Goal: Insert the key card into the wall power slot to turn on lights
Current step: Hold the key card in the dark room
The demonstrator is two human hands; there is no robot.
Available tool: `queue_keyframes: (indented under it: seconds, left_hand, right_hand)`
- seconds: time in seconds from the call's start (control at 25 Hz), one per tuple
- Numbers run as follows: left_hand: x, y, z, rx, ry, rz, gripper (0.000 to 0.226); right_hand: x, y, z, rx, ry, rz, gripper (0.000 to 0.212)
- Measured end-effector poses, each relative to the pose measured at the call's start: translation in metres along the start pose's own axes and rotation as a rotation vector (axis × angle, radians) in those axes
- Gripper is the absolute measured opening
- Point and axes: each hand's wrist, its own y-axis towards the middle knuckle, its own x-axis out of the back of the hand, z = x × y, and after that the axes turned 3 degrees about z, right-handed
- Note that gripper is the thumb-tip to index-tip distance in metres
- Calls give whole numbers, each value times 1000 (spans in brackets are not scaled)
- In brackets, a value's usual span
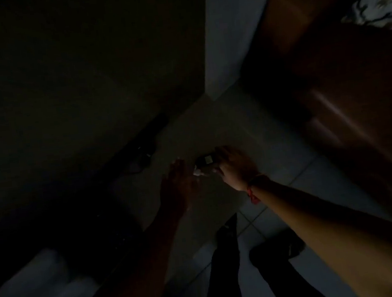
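The room is very dark. My right hand (pixel 235 167), with a red string at the wrist, is shut on a small dark key card (pixel 205 161) with a pale square mark on it, held out in front of me. A small whitish piece (pixel 199 172) shows just below the card; I cannot tell what it is. My left hand (pixel 178 182) is stretched out flat beside the card, fingers together, holding nothing. The wall power slot is not visible in the darkness.
A dark wall (pixel 73 89) fills the left. A pale wall corner (pixel 222 47) rises ahead. A brown wooden door (pixel 341 83) stands at right. Light floor tiles (pixel 316 183) lie below, with my dark-trousered legs (pixel 228 266). A pale rounded object (pixel 35 288) sits at lower left.
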Motion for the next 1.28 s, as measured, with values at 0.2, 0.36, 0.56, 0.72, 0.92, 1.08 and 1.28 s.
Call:
queue_keyframes:
  seconds: [0.2, 0.36, 0.56, 0.72, 0.92, 1.08, 1.28]
  left_hand:
    - [-51, 3, 16, 67, -21, -11, 71]
    - [-72, 9, 18, 97, -44, -24, 71]
    - [-66, 3, 13, 78, -58, -20, 73]
    - [-30, -13, -6, 7, -40, -29, 71]
    - [77, -40, -53, -80, -34, -171, 69]
    - [196, -71, -110, -189, 23, -345, 65]
    - [356, -131, -206, -361, 0, -533, 64]
  right_hand:
    - [-41, 37, 26, 84, -4, -8, 40]
    - [-70, 34, 27, 6, -19, -3, 45]
    - [-71, 16, 17, -75, 174, -16, 38]
    - [-39, -10, 11, -99, 277, -72, 35]
    - [67, -59, 7, -185, 505, -281, 15]
    - [196, -121, 0, -173, 586, -506, 9]
    - [363, -229, -18, -151, 563, -814, 12]
